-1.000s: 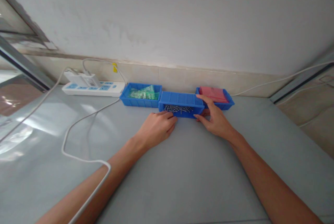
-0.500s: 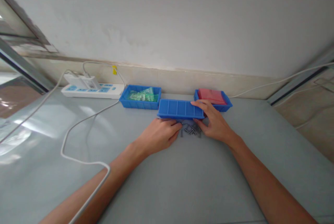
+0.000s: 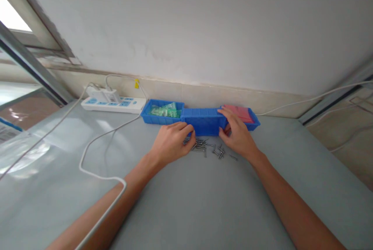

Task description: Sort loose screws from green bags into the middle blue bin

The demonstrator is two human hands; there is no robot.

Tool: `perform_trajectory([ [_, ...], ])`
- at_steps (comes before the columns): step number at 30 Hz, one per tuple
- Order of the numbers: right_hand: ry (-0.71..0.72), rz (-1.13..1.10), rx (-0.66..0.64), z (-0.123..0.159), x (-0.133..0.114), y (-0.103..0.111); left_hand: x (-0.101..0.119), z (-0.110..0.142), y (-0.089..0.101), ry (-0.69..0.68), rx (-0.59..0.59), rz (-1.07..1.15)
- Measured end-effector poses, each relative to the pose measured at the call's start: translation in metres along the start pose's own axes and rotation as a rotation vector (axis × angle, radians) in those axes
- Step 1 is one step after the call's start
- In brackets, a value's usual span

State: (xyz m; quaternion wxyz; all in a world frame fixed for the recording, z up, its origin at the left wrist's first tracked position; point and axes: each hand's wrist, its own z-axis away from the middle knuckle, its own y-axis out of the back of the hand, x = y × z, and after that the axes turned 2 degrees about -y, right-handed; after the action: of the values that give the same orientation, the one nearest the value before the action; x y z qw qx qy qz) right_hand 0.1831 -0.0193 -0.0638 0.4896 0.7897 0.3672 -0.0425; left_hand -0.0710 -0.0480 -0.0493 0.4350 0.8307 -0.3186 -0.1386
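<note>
A blue plastic bin (image 3: pixel 204 125) is turned up on its side, its long ribbed wall on top and a smooth face toward me. My right hand (image 3: pixel 237 135) grips its right end, fingers over the top edge and thumb in front. At the bin's lower left corner, my left hand (image 3: pixel 173 141) has its fingers curled; whether they hold the rim or some screws is hidden. Metal screws (image 3: pixel 199 145) lie in a heap in front of the bin, beside my left thumb. Several loose screws (image 3: pixel 219 152) are scattered farther right on the grey table (image 3: pixel 210 203).
Left of the raised bin stands a blue bin (image 3: pixel 160 119) with green-printed packets (image 3: pixel 166 110). To the right, another blue bin (image 3: pixel 253 125) holds red packets (image 3: pixel 240 113). A white power strip (image 3: pixel 131 105) sits by the wall; its white cable (image 3: pixel 101 182) crosses above my left forearm.
The bin has tipped further, its smooth face now toward me. More screws show on the table in front of it. My left hand has shifted slightly left, and the view has moved a little.
</note>
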Motion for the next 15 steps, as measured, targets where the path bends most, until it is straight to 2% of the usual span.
perform_trajectory([
  [4, -0.022, 0.139, 0.047, -0.017, -0.003, -0.005, -0.011, -0.001, 0.003, 0.114, 0.036, -0.101],
  [8, -0.030, 0.281, 0.041, -0.036, 0.000, -0.009, -0.019, -0.001, 0.002, 0.164, 0.006, -0.138],
  [15, 0.002, 0.428, -0.029, -0.059, 0.008, -0.014, -0.022, 0.002, -0.003, 0.211, -0.161, -0.166],
])
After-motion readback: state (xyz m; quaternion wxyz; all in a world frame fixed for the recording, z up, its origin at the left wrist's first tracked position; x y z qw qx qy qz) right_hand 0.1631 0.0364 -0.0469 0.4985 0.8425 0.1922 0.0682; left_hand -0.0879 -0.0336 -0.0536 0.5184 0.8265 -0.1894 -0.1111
